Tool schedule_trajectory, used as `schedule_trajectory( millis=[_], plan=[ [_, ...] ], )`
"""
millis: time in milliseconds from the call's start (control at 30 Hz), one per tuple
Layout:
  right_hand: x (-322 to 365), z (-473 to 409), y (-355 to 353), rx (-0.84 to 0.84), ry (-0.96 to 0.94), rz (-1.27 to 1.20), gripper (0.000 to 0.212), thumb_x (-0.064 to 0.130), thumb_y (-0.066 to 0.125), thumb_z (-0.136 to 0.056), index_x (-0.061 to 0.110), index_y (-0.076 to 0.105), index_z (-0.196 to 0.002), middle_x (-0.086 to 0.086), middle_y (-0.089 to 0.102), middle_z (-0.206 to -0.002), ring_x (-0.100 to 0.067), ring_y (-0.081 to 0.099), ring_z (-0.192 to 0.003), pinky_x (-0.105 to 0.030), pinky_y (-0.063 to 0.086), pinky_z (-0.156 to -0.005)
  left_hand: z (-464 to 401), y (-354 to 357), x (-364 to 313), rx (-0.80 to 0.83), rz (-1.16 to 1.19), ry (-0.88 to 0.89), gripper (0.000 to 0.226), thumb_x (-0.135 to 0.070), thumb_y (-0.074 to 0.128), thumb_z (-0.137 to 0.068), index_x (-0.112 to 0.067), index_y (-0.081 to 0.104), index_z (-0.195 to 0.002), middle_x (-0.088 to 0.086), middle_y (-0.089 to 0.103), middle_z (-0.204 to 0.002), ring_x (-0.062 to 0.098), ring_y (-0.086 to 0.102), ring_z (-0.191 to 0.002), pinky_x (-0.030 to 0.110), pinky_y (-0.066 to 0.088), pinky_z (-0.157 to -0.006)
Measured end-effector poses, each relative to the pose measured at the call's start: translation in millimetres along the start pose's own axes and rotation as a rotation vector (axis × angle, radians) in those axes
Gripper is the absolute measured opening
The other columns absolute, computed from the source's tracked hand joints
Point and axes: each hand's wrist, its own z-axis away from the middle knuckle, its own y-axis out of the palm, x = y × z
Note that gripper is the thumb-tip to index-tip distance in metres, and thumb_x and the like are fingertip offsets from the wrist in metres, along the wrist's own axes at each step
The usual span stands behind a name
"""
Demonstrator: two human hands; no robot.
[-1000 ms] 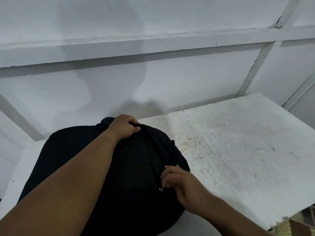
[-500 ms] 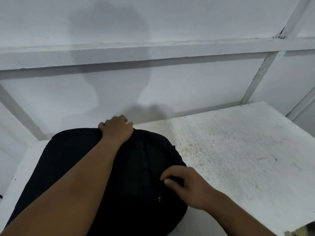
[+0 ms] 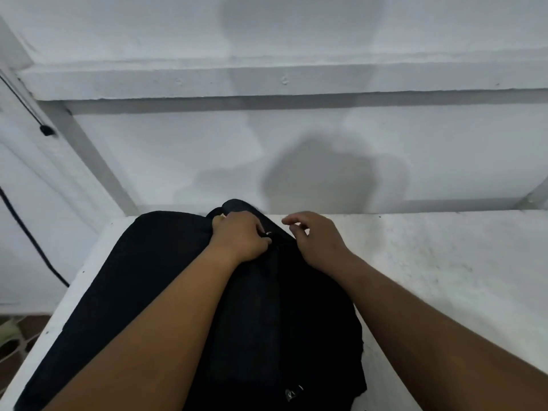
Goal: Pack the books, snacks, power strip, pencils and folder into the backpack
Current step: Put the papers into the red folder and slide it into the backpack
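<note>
A black backpack [image 3: 142, 280] lies flat on the white table [image 3: 444, 277], its top end toward the wall. My left hand [image 3: 240, 235] grips the fabric at the backpack's top, just below its carry handle [image 3: 234, 204], with a small metal zipper pull [image 3: 269, 233] showing beside my knuckles. My right hand [image 3: 317, 238] hovers by the top right of the backpack with fingers loosely curled and nothing in them. A second metal zipper pull [image 3: 292, 393] glints near the backpack's lower end. No books, snacks, power strip, pencils or folder are visible.
A white panelled wall [image 3: 296, 143] stands directly behind the table. A black cable [image 3: 26, 232] hangs down the wall at the left. Floor and a pale object [image 3: 12, 336] show beyond the table's left edge.
My right hand has left the zipper area low on the backpack and moved up beside my left hand at the top. The view has shifted left.
</note>
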Motion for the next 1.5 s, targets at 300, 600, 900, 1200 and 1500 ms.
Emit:
schedule_trajectory(
  millis=[300, 600, 900, 1200, 1500],
  plan=[
    [-22.8, -50.8, 20.9, 0.602, 0.082, -0.048, 0.031, 0.012, 0.050, -0.100, 0.028, 0.073, -0.113, 0.011, 0.072, -0.110, -0.002, 0.063, -0.101, -0.021, 0.047, -0.091, -8.7, 4.7, -3.1, -0.033, 0.134, -0.115, 0.009, -0.022, 0.062, -0.082, -0.028, 0.058, -0.076, -0.012, 0.064, -0.082, 0.012, 0.052, -0.087, 0.030, 0.025, -0.084],
    [-40.5, -43.8, 15.0, 0.296, -0.061, 0.076, 0.014, 0.013, 0.063, -0.090, 0.021, 0.067, -0.080, 0.012, 0.066, -0.079, -0.002, 0.059, -0.077, -0.016, 0.042, -0.070, -18.0, 15.4, -2.7, 0.084, -0.019, -0.057, 0.017, -0.044, 0.055, -0.094, -0.036, 0.070, -0.092, -0.014, 0.069, -0.089, 0.010, 0.057, -0.099, 0.037, 0.017, -0.092],
    [-75.4, 27.2, -20.9, -0.062, 0.015, 0.178, 0.025, -0.005, 0.057, -0.086, 0.014, 0.056, -0.071, 0.009, 0.056, -0.072, -0.002, 0.052, -0.070, -0.012, 0.037, -0.064, -22.2, 17.2, -1.7, -0.029, 0.043, -0.103, 0.031, -0.035, 0.051, -0.098, -0.020, 0.067, -0.075, -0.008, 0.067, -0.080, 0.012, 0.056, -0.090, 0.036, 0.017, -0.090],
    [-91.1, 176.1, -41.9, -0.273, 0.111, 0.181, 0.022, 0.029, 0.044, -0.097, 0.029, 0.054, -0.077, 0.019, 0.054, -0.073, 0.001, 0.056, -0.074, -0.007, 0.038, -0.063, -18.3, 8.5, -13.5, -0.023, 0.028, -0.004, 0.017, -0.018, 0.050, -0.085, -0.024, 0.057, -0.070, -0.011, 0.056, -0.073, 0.016, 0.053, -0.082, 0.042, 0.026, -0.088],
    [-72.4, 200.7, -39.3, -0.300, 0.129, 0.304, 0.018, 0.021, 0.049, -0.098, 0.030, 0.059, -0.088, 0.021, 0.054, -0.077, 0.001, 0.053, -0.068, -0.019, 0.044, -0.063, 80.2, 61.4, -99.3, 0.238, 0.040, 0.767, 0.022, -0.040, 0.051, -0.096, -0.040, 0.068, -0.110, -0.018, 0.065, -0.116, 0.005, 0.046, -0.121, 0.038, 0.011, -0.104]
  ],
)
